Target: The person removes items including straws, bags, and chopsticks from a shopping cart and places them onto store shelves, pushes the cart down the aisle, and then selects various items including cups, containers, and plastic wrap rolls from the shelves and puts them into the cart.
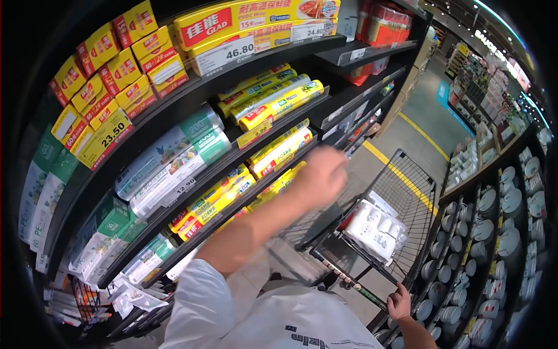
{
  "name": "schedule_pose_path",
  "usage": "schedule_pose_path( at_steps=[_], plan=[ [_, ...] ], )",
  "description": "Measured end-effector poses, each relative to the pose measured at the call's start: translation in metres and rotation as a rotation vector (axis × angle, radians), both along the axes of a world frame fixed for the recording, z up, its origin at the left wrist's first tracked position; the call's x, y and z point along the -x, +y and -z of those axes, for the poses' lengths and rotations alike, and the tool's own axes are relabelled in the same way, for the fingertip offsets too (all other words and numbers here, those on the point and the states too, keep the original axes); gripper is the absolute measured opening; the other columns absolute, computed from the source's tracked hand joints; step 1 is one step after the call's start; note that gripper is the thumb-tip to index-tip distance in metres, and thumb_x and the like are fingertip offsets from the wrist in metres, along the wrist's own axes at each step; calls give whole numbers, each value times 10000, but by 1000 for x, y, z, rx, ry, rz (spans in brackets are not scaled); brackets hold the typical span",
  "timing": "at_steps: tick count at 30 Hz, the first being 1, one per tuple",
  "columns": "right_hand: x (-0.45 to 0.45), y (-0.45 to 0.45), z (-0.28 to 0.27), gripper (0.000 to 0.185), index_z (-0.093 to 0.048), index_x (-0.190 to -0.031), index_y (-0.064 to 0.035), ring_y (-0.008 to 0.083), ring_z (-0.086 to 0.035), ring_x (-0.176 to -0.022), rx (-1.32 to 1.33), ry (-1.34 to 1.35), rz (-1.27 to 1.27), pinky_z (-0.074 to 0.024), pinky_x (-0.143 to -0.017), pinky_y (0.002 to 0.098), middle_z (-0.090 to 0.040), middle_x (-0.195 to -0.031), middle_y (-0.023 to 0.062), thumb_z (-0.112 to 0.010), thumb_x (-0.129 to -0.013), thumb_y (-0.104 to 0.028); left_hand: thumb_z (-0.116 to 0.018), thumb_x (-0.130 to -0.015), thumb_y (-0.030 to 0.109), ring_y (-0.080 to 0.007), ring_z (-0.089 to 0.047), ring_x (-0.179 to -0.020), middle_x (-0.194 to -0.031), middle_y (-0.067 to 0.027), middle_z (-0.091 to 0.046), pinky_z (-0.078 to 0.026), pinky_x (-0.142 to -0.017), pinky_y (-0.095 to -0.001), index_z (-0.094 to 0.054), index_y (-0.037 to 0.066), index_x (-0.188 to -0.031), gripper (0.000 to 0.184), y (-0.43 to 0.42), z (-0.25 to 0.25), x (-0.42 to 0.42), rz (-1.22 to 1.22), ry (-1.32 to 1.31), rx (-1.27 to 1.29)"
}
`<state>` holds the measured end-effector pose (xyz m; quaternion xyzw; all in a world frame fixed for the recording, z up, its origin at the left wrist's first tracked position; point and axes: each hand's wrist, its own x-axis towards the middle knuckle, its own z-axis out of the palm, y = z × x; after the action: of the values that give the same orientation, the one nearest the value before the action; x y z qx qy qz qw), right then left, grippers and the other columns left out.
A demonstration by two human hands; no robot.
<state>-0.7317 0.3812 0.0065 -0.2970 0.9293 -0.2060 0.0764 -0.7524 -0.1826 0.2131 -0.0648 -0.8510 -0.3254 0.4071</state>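
Note:
My left hand (322, 174) is raised in front of the shelves, beside yellow rolls of plastic bags (282, 152). Motion smears its fingers, so their pose is unclear, and no object shows in it. Lower right, my right hand (399, 302) is closed around the end of the shopping cart handle (354, 286). Inside the wire shopping cart (419, 198) lies a clear-wrapped white multipack of rolls (376, 231).
Shelves on the left carry Glad cling wrap boxes (232, 24), green-and-white rolls (168, 151) and price tags (104, 136). White bowls and plates (510, 198) fill the right-hand shelves. Yellow floor lines (424, 136) cross the aisle ahead.

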Motion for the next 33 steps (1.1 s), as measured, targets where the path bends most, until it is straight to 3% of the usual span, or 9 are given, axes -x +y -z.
schedule_pose_path(
  at_steps=[3, 6, 9, 16, 17, 21, 25, 28, 33],
  plan=[
    [-24, -13, -7, 217, -714, -850, -35, 450, -521, -1243, -12, 36, -6, -420, -1037, 503, -549, -1350, 274, -683, -739, -220, -683, -836, 153, -358, -627, -1037, -1116, -164, -657, -504, -937, -444, -669, 32, -1086, 278, -66, -81, -20, -418, -167, 188],
    [-44, -22, -11, 221, -721, -856, -34, 445, -517, -1252, 4, 35, 9, -414, -1051, 496, -551, -1353, 269, -673, -751, -223, -633, -858, 120, -370, -634, -1071, -1151, -195, -659, -509, -946, -453, -674, 24, -1091, 256, -109, -108, -24, -606, -475, 357],
    [-55, -27, -9, 227, -727, -867, -31, 444, -517, -1254, 7, 46, 11, -408, -1065, 488, -547, -1361, 268, -667, -760, -223, -622, -852, 89, -357, -675, -1060, -1124, -206, -694, -548, -891, -456, -710, 4, -1052, 235, -120, -124, -28, -609, -803, 376],
    [-68, -29, -11, 231, -728, -853, -32, 439, -526, -1253, 22, 44, 33, -417, -1062, 479, -569, -1337, 261, -686, -757, -238, -671, -833, 127, -363, -678, -1043, -1102, -248, -691, -539, -895, -422, -692, -40, -1080, 299, -147, -120, -19, -547, -974, 359],
    [-68, -31, -13, 229, -729, -849, -32, 436, -528, -1252, 25, 48, 37, -418, -1063, 477, -572, -1335, 259, -686, -757, -237, -636, -830, 65, -350, -681, -1070, -1152, -238, -686, -541, -917, -422, -709, -21, -1102, 295, -143, -126, -18, -559, -1020, 387],
    [-65, -28, -12, 224, -733, -840, -41, 417, -532, -1256, 22, 56, 51, -418, -1062, 478, -579, -1342, 234, -686, -760, -245, -620, -826, 80, -351, -679, -1082, -1183, -241, -677, -538, -930, -409, -711, -21, -1129, 332, -151, -131, -9, -570, -1197, 433],
    [-61, -24, -9, 226, -738, -853, -50, 418, -522, -1266, 26, 49, 77, -406, -1070, 484, -571, -1357, 231, -683, -768, -252, -645, -889, 300, -368, -669, -1077, -1150, -257, -683, -522, -942, -411, -683, -66, -1127, 438, -156, -117, -9, -595, -1161, 476],
    [-56, -23, -12, 237, -740, -871, -50, 424, -513, -1273, 30, 38, 73, -397, -1076, 485, -563, -1367, 234, -678, -773, -257, -636, -884, 218, -353, -656, -1133, -1240, -235, -657, -520, -969, -404, -687, -14, -1184, 382, -153, -116, -12, -650, -1129, 409],
    [-52, -17, -6, 240, -737, -857, -47, 409, -522, -1266, 59, 51, 94, -404, -1072, 489, -577, -1348, 232, -708, -757, -262, -714, -875, 318, -385, -656, -1102, -1182, -277, -662, -517, -938, -430, -670, -60, -1164, 478, -142, -112, -17, -718, -1050, 188]
  ],
)
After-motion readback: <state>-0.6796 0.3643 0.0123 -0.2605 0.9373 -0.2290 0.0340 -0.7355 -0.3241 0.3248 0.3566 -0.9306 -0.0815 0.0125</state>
